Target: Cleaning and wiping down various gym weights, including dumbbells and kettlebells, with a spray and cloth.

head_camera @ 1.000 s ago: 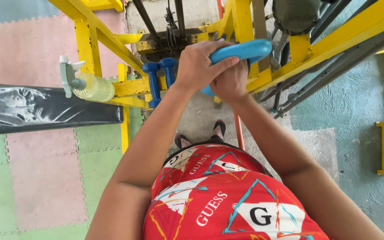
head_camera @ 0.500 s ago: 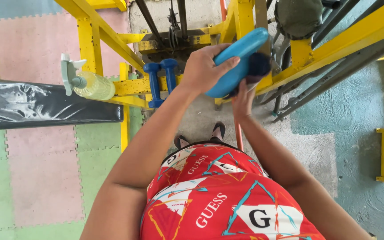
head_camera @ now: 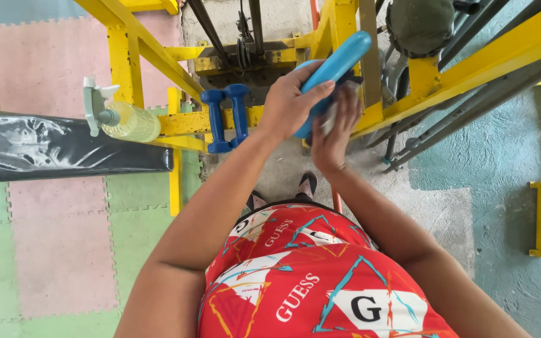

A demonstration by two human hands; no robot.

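The left hand (head_camera: 292, 103) closes its grip on a light-blue disc (head_camera: 336, 66), tilted, far centre above bare concrete floor (head_camera: 433, 206). The right hand (head_camera: 333, 134) presses a cloth (head_camera: 332, 119) against its underside. Left lie coloured foam mats (head_camera: 57, 244), a black padded bench (head_camera: 57, 147), a spray bottle (head_camera: 126, 119), blue dumbbells (head_camera: 226, 116) and the yellow frame (head_camera: 133, 59).

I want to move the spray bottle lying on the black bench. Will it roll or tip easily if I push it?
The spray bottle lies on its side on the black bench, so tipping seems no concern. Its round body might roll, though the trigger head would probably stop it. It looks like clear plastic holding yellowish liquid, so probably light and slightly squeezable.
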